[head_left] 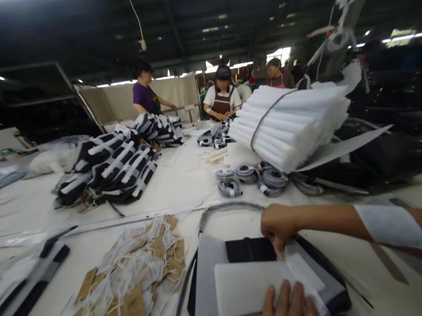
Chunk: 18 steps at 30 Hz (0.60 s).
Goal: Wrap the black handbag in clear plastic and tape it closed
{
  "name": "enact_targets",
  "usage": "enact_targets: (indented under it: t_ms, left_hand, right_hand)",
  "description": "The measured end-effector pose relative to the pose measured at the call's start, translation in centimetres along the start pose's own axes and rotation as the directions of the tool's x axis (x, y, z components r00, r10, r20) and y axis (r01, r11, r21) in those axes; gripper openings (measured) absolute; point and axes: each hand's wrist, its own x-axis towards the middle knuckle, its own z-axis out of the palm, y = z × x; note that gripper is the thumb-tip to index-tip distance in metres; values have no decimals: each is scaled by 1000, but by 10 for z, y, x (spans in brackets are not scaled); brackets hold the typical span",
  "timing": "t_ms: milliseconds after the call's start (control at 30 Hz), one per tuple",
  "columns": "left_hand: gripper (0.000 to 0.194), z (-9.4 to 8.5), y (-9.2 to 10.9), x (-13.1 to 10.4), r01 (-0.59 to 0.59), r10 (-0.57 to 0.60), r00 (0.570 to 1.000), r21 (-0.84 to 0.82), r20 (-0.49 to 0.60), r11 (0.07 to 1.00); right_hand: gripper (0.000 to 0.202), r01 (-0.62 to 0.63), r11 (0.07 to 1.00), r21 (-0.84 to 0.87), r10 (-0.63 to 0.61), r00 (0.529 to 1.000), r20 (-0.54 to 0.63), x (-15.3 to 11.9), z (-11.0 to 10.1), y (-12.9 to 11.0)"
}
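Note:
A grey and black bag piece (pixel 208 291) lies flat on the white table in front of me, with a white foam sheet (pixel 250 286) on top. My left hand (pixel 287 312) presses flat on the near edge of the foam sheet, fingers spread. From the right, my right hand (pixel 279 226) reaches in and pinches the foam sheet's far right corner. A white band wraps that forearm (pixel 392 228).
A pile of brown tags with white strings (pixel 129 280) lies to the left. Black strips (pixel 26 283) sit at far left. Behind are grey strap coils (pixel 247 176), a bundled stack of white foam (pixel 291 122), black-and-white pieces (pixel 115 164) and three seated or standing workers.

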Motion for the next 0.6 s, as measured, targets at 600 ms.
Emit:
enact_targets:
  t_ms: [600]
  left_hand:
    - [39, -26, 0, 38, -59, 60, 964, -11, 260, 998]
  right_hand:
    - [26, 2, 934, 357, -9, 1000, 20, 17, 6, 40]
